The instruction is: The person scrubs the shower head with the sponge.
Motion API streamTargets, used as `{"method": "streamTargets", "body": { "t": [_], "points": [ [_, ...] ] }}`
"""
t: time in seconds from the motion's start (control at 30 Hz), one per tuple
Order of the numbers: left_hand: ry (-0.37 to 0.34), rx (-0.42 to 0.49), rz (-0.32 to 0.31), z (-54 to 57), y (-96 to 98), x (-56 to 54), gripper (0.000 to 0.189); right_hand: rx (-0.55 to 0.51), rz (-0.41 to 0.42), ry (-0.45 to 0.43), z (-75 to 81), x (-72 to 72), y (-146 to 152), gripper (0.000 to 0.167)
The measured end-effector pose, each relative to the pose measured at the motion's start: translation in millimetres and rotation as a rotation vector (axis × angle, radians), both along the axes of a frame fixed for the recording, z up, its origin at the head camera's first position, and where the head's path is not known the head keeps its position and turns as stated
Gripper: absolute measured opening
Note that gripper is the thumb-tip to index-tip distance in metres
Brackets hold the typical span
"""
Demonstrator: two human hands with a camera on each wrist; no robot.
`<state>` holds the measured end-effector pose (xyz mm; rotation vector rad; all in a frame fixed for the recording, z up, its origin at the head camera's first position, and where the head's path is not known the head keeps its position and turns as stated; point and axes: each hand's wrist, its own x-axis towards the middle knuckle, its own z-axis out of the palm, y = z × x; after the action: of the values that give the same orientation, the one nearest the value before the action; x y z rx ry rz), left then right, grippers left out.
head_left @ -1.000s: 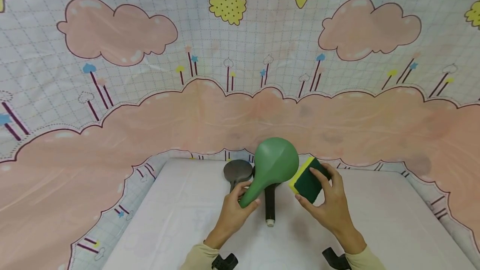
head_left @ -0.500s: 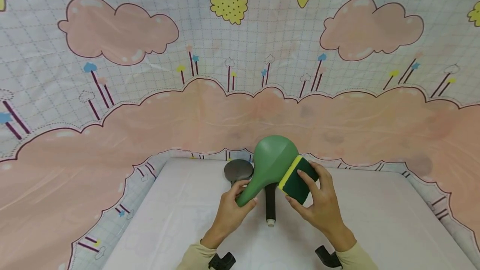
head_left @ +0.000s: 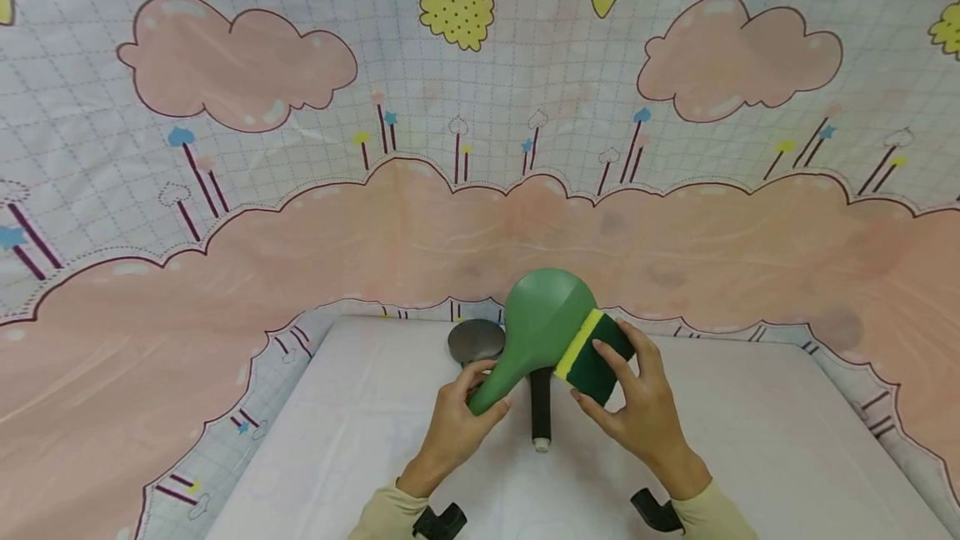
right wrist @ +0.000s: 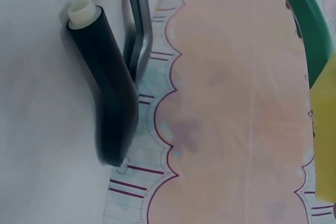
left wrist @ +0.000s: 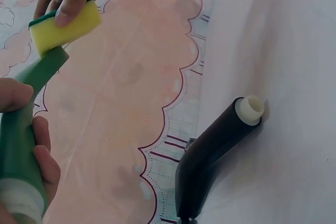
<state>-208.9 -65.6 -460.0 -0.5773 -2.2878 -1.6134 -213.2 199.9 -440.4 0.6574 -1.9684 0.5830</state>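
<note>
My left hand (head_left: 453,427) grips a green shower head (head_left: 551,315) by its handle, its round head raised above the table. In the left wrist view a pale connector (left wrist: 21,198) shows at the handle's end. My right hand (head_left: 648,423) pinches a sponge (head_left: 600,361) with a dark green scouring side and a yellow side (left wrist: 65,30). That yellow side lies against the right edge of the shower head's round part. Sponge and green shower head are cut off at the frame's edge in the right wrist view.
Behind the green one, a black shower head (head_left: 540,411) lies on the white table (head_left: 360,440), its white connector toward me. A grey shower head (head_left: 476,342) lies to its left, its handle partly hidden by my left hand. A patterned cloth (head_left: 375,232) surrounds the table.
My right hand has brought the sponge left from beside the green shower head until it meets its edge. My left hand and the shower head have shifted slightly left and up.
</note>
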Motion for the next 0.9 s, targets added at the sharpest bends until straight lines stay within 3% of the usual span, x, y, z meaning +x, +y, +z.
{"method": "streamTargets", "body": {
  "t": [0.33,0.9],
  "points": [
    [0.083,-0.028,0.0,-2.2,-5.3,1.8,0.048,-0.062,-0.045,-0.071,2.8,-2.3,9.5,0.075],
    [0.056,-0.003,0.01,-2.3,3.6,1.0,0.043,-0.019,0.03,-0.029,-1.6,5.3,-3.6,0.068]
  ]
}}
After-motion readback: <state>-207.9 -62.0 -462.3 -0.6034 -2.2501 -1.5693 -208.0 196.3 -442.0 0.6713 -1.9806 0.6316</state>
